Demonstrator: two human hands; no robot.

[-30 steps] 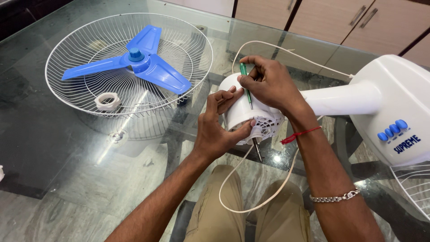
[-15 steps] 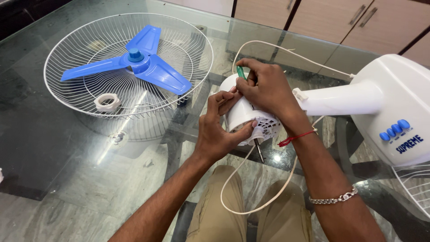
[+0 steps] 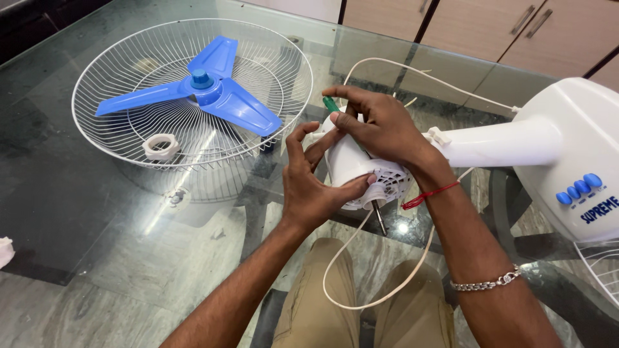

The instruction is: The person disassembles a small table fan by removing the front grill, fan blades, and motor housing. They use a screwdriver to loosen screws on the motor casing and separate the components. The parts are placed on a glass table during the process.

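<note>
My left hand [image 3: 314, 182] grips the white fan motor housing [image 3: 351, 164] from the left, thumb against its vented front near the metal shaft [image 3: 379, 216]. My right hand [image 3: 380, 125] reaches over the housing's top and holds a green-handled screwdriver [image 3: 331, 104] pointed down at the housing. The housing joins the white neck and base [image 3: 554, 151] of a table fan lying on its side at right. A white power cord [image 3: 380, 293] loops down over my lap.
On the glass table [image 3: 90, 232] at left lies a white wire fan guard [image 3: 129, 84] with the blue three-blade propeller [image 3: 206, 93] and a white plastic ring nut [image 3: 160, 145] inside. Wooden cabinets [image 3: 464, 26] stand behind. Another guard's edge [image 3: 603, 267] shows at right.
Both hands and the motor housing have shifted slightly; the right hand has turned the screwdriver, and the left thumb has moved onto the housing's front.
</note>
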